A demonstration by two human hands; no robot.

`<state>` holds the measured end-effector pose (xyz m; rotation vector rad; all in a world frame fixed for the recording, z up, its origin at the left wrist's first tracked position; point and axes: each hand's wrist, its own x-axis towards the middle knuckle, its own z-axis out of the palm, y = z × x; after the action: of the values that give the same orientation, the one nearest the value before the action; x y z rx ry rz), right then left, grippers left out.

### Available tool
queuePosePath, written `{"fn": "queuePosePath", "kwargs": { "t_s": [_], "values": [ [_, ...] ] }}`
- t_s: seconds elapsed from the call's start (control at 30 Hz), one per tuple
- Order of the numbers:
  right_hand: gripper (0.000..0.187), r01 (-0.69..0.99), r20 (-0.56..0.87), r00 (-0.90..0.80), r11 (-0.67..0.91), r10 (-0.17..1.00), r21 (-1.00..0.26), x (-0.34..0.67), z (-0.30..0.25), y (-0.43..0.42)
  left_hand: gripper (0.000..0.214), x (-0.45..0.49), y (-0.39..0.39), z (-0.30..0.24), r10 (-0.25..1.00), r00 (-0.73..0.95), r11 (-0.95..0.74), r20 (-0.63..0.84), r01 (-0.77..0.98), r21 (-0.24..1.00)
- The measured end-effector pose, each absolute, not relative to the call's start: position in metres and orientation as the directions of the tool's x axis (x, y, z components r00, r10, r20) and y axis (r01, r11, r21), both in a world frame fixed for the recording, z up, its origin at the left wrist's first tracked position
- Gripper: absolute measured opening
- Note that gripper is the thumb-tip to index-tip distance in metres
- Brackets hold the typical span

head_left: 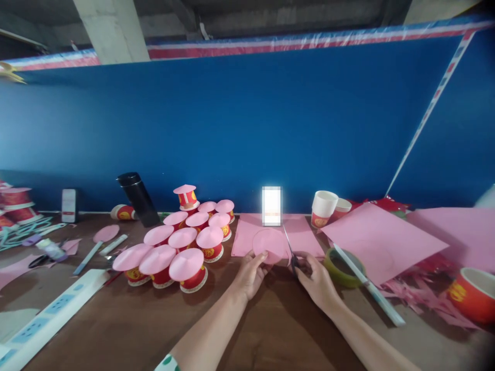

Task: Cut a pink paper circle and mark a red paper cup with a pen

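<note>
My left hand (250,273) pinches the lower edge of a pink paper circle (269,245) held just above the brown table. My right hand (316,281) grips a pair of scissors (291,249), its fingers through the dark handles, with the blades pointing up along the circle's right edge. Behind the circle lies a flat pink paper sheet (305,234). Left of my hands stands a cluster of several red paper cups topped with pink paper cones (181,245).
A roll of tape (343,267) and a long ruler (369,291) lie right of my right hand, over large pink sheets (381,239). White paper cups (324,207), a black flask (138,198), a red cup (474,293), a white power strip (50,314) and paper scraps surround the area.
</note>
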<state>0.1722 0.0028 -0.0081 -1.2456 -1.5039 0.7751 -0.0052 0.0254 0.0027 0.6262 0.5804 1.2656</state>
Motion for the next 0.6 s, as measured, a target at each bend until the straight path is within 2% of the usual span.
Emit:
{"fn": "queuePosePath", "kwargs": {
  "t_s": [0.33, 0.6],
  "values": [
    [0.043, 0.144, 0.215, 0.061, 0.204, 0.975, -0.968, 0.1681, 0.0006, 0.0002, 0.016, -0.0036, 0.0275, -0.001, 0.988, 0.082, 0.15, -0.13, -0.706, 0.692],
    [0.038, 0.102, 0.246, 0.022, 0.243, 0.969, -0.965, 0.1643, -0.0049, 0.0001, 0.017, -0.0011, 0.0261, -0.0007, 0.994, 0.045, 0.106, -0.103, -0.678, 0.728]
  ]
}}
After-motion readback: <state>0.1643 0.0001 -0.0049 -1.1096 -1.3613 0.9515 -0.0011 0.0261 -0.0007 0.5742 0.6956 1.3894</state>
